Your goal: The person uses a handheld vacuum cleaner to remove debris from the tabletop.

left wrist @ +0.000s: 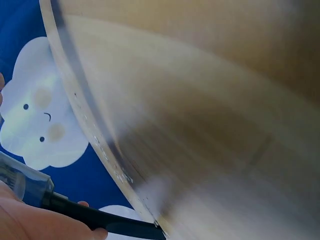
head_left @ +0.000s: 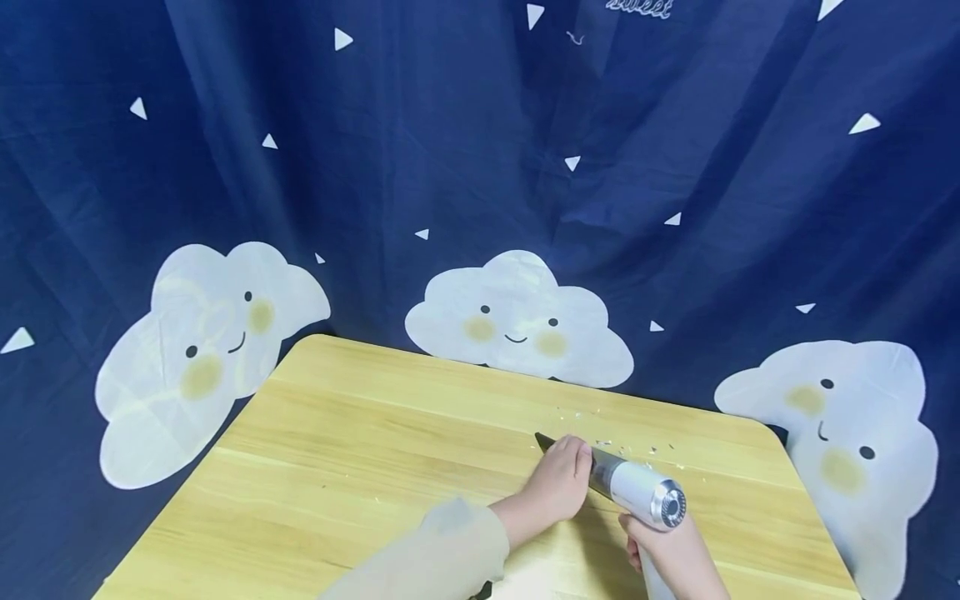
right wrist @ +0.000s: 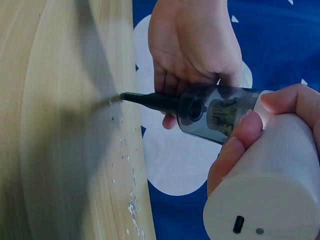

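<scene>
A white handheld vacuum (head_left: 636, 487) with a smoky clear dust cup (right wrist: 206, 112) is held over the wooden table. Around its front part, near the black nozzle (right wrist: 150, 101), my left hand (head_left: 558, 483) grips it from the side. My right hand (head_left: 667, 546) holds the white handle, with the thumb and fingers round it in the right wrist view. The flat tip of the nozzle comes right down at the table surface, beside small white and silvery scraps (right wrist: 132, 212). Part of the nozzle is hidden behind my left hand in the head view.
The scraps (head_left: 652, 450) lie scattered towards the far right of the light wooden table (head_left: 360, 433). Behind the table's far edge hangs a dark blue curtain (head_left: 465, 167) with white cloud faces and small triangles.
</scene>
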A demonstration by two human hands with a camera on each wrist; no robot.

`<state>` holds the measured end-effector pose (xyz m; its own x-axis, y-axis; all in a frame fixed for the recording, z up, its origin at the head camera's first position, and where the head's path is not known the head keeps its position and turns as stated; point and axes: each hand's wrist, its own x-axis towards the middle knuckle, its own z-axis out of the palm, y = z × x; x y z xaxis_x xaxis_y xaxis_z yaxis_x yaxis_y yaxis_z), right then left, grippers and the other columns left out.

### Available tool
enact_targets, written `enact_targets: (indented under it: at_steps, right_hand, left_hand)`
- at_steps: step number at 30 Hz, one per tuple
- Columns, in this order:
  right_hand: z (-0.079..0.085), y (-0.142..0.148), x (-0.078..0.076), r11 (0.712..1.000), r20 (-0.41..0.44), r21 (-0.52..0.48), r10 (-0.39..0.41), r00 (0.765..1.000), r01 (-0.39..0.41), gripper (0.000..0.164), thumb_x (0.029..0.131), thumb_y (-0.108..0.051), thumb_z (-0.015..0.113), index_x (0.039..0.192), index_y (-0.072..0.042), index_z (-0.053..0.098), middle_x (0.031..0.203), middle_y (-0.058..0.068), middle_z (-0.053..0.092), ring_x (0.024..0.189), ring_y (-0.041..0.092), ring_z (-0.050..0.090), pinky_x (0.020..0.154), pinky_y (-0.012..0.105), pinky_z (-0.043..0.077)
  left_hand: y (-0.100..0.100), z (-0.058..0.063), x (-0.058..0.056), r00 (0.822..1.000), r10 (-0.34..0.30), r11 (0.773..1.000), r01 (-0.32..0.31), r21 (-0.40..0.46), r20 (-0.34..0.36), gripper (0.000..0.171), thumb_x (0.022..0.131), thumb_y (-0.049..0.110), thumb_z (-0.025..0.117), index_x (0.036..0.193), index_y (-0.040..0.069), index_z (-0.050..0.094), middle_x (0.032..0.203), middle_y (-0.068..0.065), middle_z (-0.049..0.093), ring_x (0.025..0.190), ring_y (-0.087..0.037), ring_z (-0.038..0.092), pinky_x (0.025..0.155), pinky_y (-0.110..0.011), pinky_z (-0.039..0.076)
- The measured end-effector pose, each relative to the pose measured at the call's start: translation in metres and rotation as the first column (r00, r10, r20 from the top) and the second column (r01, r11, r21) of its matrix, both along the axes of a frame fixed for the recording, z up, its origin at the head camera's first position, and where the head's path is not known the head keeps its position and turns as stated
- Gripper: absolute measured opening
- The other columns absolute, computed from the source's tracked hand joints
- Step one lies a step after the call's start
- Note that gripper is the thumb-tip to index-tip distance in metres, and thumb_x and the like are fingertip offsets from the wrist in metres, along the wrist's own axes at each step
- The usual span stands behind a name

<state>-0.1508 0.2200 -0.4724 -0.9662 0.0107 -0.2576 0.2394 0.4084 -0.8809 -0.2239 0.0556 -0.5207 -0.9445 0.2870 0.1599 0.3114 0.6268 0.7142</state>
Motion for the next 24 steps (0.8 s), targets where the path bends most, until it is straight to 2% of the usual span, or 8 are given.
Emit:
enact_targets:
  at_steps: [5, 12, 19, 24]
  right_hand:
    - [0.002, 0.005, 0.003, 1.0, 0.02, -0.001, 0.031, 0.999, -0.031, 0.04, 0.089, -0.007, 0.069, 0.119, 0.009, 0.048, 0.064, 0.012, 0.059, 0.051, 0.024, 0.06, 0.051, 0.036, 0.055]
    - [0.006, 0.014, 0.008, 0.996, 0.042, -0.043, 0.077, 0.996, -0.075, 0.05, 0.089, -0.006, 0.068, 0.127, 0.011, 0.039, 0.064, 0.012, 0.058, 0.051, 0.023, 0.059, 0.05, 0.036, 0.055]
    - [0.007, 0.026, 0.012, 0.99, 0.101, -0.077, 0.129, 0.986, -0.122, 0.059, 0.088, -0.009, 0.067, 0.129, 0.015, 0.033, 0.066, 0.012, 0.06, 0.052, 0.021, 0.06, 0.05, 0.036, 0.056]
    - [0.006, 0.035, 0.016, 0.986, 0.094, -0.06, 0.159, 0.983, -0.154, 0.061, 0.088, -0.006, 0.067, 0.131, 0.016, 0.03, 0.066, 0.012, 0.061, 0.052, 0.023, 0.061, 0.05, 0.035, 0.056]
  left_hand:
    - [0.002, 0.003, 0.009, 1.0, 0.014, 1.0, -0.014, 0.007, 0.009, 0.043, 0.11, 0.032, 0.022, 0.111, 0.01, 0.06, 0.113, -0.001, 0.061, 0.12, -0.021, 0.055, 0.108, -0.036, 0.043]
    - [0.002, 0.006, 0.02, 1.0, 0.016, 1.0, -0.016, 0.008, 0.008, 0.041, 0.11, 0.033, 0.022, 0.099, 0.014, 0.056, 0.099, 0.004, 0.055, 0.102, -0.013, 0.054, 0.099, -0.031, 0.047]
    - [0.007, 0.007, 0.031, 1.0, 0.006, 1.0, -0.006, 0.018, 0.013, 0.039, 0.111, 0.033, 0.021, 0.094, 0.018, 0.053, 0.111, 0.002, 0.059, 0.12, -0.018, 0.055, 0.111, -0.037, 0.04]
    - [0.008, 0.013, 0.039, 0.998, -0.003, 0.999, 0.001, 0.04, 0.068, 0.045, 0.11, 0.038, 0.018, 0.098, 0.018, 0.056, 0.123, -0.001, 0.06, 0.135, -0.025, 0.047, 0.116, -0.044, 0.034]
